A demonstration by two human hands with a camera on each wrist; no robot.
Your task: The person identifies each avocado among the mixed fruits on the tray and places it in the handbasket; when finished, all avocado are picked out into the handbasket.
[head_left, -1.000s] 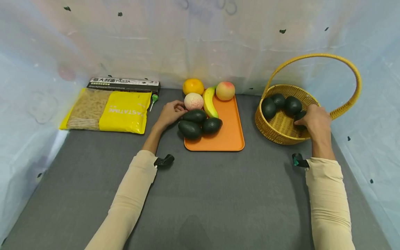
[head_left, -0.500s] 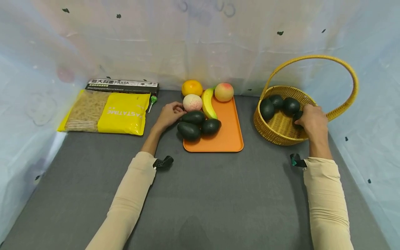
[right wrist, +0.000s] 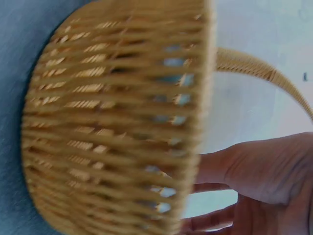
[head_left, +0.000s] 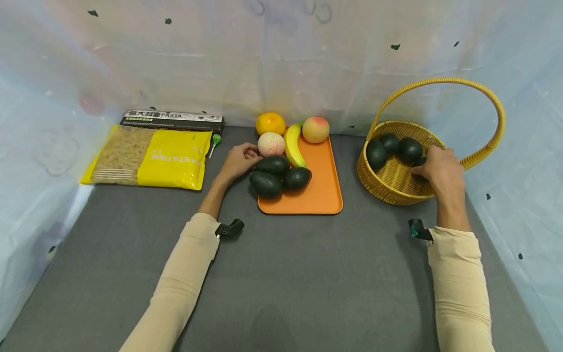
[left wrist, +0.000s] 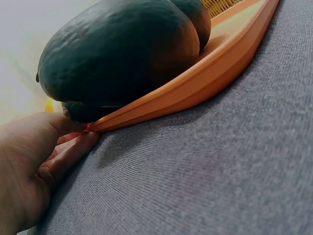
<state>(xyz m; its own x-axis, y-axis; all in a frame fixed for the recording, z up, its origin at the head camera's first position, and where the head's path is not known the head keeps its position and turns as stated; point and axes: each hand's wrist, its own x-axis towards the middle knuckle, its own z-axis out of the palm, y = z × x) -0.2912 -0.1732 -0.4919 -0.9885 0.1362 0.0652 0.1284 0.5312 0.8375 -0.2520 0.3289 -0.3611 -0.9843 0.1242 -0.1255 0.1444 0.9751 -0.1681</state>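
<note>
An orange tray bears several dark green avocados, a banana, a pale speckled peach, a red-yellow peach and an orange. At the tray's left edge my left hand pinches the rim between thumb and fingers; the left wrist view shows this beneath an avocado. My right hand reaches over the rim of a yellow wicker basket, its fingers round an avocado that it mostly covers. More avocados lie inside the basket.
A yellow bag of pasta lies at the left, before a black pasta box. Beside them lies a green lollipop. The basket's tall handle arches at the right. Plastic sheeting encloses the table.
My right hand has shifted slightly, and its thumb now crosses the avocado in the basket. The left hand and tray stay in place. The head view moved slightly.
</note>
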